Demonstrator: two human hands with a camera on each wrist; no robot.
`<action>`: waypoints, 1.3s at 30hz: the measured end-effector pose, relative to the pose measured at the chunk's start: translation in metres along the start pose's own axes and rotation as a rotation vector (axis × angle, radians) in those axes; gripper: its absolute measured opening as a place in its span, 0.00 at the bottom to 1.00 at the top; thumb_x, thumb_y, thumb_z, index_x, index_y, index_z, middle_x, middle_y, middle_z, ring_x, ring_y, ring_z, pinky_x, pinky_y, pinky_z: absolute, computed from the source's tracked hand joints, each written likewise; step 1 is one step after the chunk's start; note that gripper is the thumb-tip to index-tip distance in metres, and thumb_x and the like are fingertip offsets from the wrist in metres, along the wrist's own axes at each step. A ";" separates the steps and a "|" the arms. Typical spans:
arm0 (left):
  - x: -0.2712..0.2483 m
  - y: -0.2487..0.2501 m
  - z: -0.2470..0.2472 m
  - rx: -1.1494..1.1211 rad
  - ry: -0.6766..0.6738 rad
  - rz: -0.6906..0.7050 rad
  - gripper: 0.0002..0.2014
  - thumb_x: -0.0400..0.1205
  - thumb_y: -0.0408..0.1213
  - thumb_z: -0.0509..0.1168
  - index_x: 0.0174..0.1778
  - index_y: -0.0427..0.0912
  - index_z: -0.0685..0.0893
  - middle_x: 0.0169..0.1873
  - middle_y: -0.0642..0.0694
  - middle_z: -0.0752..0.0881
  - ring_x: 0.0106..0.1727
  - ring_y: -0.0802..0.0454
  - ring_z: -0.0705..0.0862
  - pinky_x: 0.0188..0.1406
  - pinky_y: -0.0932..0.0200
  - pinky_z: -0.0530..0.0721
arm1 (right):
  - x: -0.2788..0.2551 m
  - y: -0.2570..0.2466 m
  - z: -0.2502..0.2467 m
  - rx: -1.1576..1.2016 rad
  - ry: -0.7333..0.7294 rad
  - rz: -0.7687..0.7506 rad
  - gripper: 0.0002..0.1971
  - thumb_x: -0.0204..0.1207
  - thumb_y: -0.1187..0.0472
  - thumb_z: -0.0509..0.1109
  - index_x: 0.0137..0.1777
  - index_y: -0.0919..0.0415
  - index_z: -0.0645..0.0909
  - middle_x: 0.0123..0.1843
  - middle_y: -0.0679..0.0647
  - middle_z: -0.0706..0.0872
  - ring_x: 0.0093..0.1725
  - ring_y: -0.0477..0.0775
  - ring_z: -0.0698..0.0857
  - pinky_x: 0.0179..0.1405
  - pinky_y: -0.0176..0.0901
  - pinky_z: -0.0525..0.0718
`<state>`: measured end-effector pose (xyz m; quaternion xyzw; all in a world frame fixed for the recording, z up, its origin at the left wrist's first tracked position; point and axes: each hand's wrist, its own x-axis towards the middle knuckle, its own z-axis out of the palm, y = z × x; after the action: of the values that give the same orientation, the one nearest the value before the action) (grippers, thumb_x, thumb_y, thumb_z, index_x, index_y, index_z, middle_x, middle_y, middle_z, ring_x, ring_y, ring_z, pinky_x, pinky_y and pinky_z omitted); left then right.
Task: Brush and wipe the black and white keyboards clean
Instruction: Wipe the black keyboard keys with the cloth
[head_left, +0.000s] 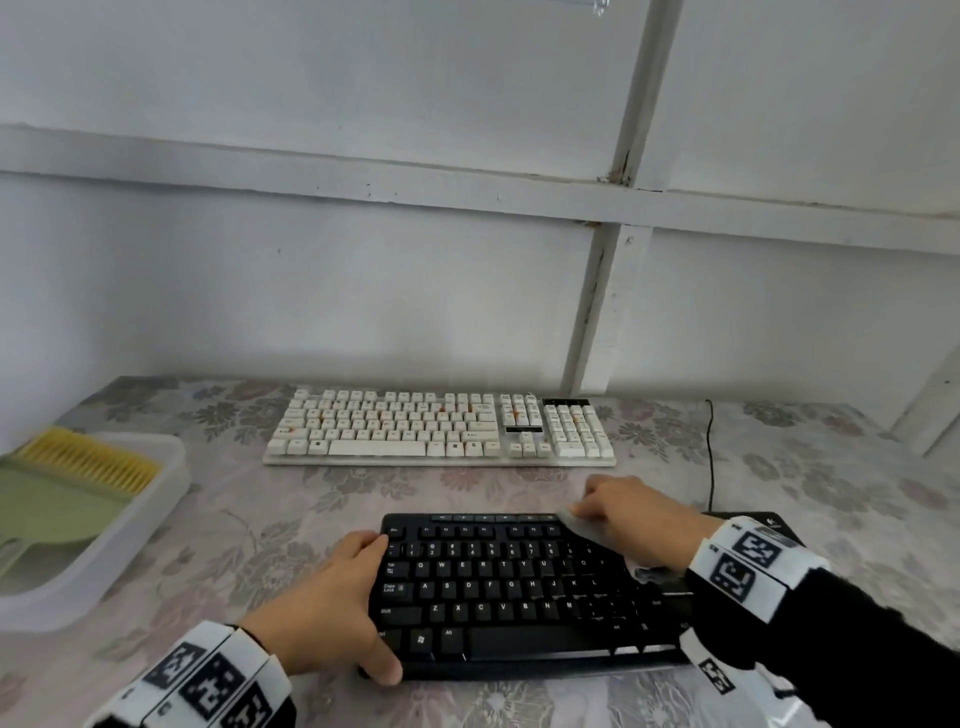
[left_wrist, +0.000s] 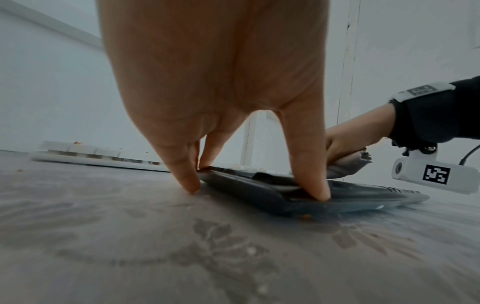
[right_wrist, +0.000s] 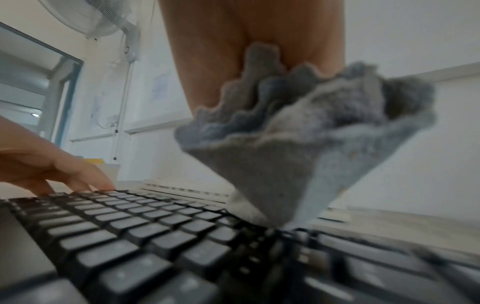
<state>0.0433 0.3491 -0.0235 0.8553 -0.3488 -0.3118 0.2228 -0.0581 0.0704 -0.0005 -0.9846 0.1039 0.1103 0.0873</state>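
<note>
The black keyboard (head_left: 519, 592) lies at the near edge of the table, and the white keyboard (head_left: 441, 428) sits behind it with orange crumbs among its keys. My left hand (head_left: 358, 608) rests on the black keyboard's left end, with its fingers at the rear corner and its thumb on the front edge. In the left wrist view the straight fingertips (left_wrist: 188, 179) touch the table beside the black keyboard (left_wrist: 259, 195). My right hand (head_left: 628, 514) grips a bunched grey cloth (head_left: 589, 530) and presses it on the upper right keys. The cloth (right_wrist: 298, 144) hangs down to the keys (right_wrist: 142, 236).
At the left, a white tray (head_left: 156, 499) holds a green dustpan (head_left: 57, 514) and a yellow brush (head_left: 93, 460). A black cable (head_left: 710, 452) runs along the right, past the white keyboard. A floral cloth (head_left: 260, 519) covers the table, and a wall stands close behind.
</note>
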 end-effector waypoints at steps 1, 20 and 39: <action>0.000 0.000 0.000 0.003 0.004 0.001 0.53 0.64 0.41 0.79 0.80 0.49 0.51 0.69 0.59 0.54 0.72 0.56 0.64 0.73 0.61 0.67 | -0.005 0.007 -0.001 -0.020 0.001 0.012 0.40 0.71 0.29 0.42 0.55 0.59 0.85 0.55 0.50 0.79 0.51 0.51 0.82 0.37 0.25 0.68; -0.002 -0.007 -0.007 -0.056 -0.008 0.002 0.41 0.63 0.39 0.76 0.70 0.55 0.63 0.65 0.61 0.61 0.64 0.57 0.71 0.62 0.62 0.76 | 0.050 -0.147 -0.003 -0.045 -0.044 -0.234 0.14 0.84 0.65 0.55 0.56 0.67 0.82 0.53 0.58 0.76 0.50 0.55 0.70 0.62 0.51 0.65; -0.004 -0.006 -0.009 -0.083 0.058 -0.089 0.35 0.79 0.37 0.68 0.79 0.53 0.57 0.57 0.57 0.64 0.49 0.60 0.70 0.37 0.74 0.73 | -0.003 -0.008 0.012 0.036 0.029 0.093 0.17 0.85 0.49 0.54 0.60 0.54 0.82 0.52 0.47 0.70 0.55 0.54 0.71 0.41 0.30 0.68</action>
<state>0.0502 0.3574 -0.0199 0.8686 -0.2906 -0.3107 0.2539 -0.0611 0.0814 -0.0105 -0.9785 0.1527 0.0983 0.0982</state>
